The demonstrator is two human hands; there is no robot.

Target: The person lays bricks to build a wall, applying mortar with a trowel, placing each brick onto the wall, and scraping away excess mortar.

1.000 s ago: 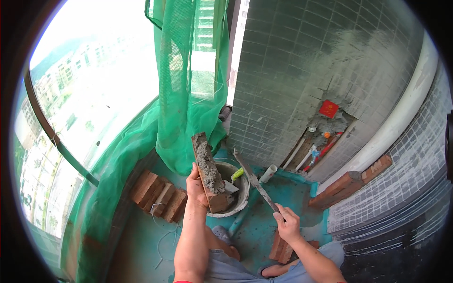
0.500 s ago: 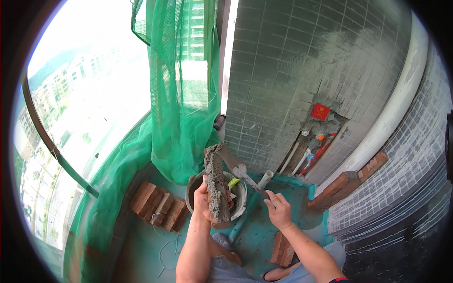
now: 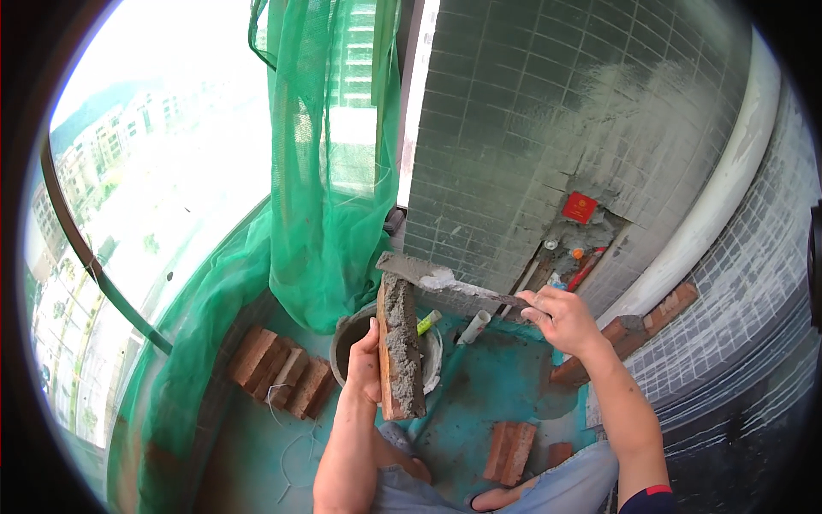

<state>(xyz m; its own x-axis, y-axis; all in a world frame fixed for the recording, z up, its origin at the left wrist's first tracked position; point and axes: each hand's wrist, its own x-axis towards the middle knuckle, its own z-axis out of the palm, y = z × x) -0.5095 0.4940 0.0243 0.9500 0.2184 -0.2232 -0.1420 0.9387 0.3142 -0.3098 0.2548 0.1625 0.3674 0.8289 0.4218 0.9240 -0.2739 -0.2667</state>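
My left hand (image 3: 366,367) grips a red brick (image 3: 392,343) that stands lengthwise away from me, a ridge of wet grey mortar along its upper face. Part of those fingers is hidden behind the brick. In my right hand (image 3: 561,319) is the handle of a trowel (image 3: 428,276), held out to the right of the brick. The mortar-smeared blade lies across the brick's far end. Below the brick, a round bucket (image 3: 341,343) is partly covered by it, with a yellow-green handle (image 3: 429,322) showing inside.
Bricks are stacked at the left (image 3: 278,370), more lie near my feet (image 3: 510,452), and a short brick course (image 3: 629,337) runs along the right wall. Green netting (image 3: 330,214) hangs by the open side. A white pipe stub (image 3: 473,328) rises from the floor before the tiled wall (image 3: 497,154).
My right hand has moved right and up, bringing the trowel's blade across the brick's far end. The brick has turned slightly, showing more of its bare red side.
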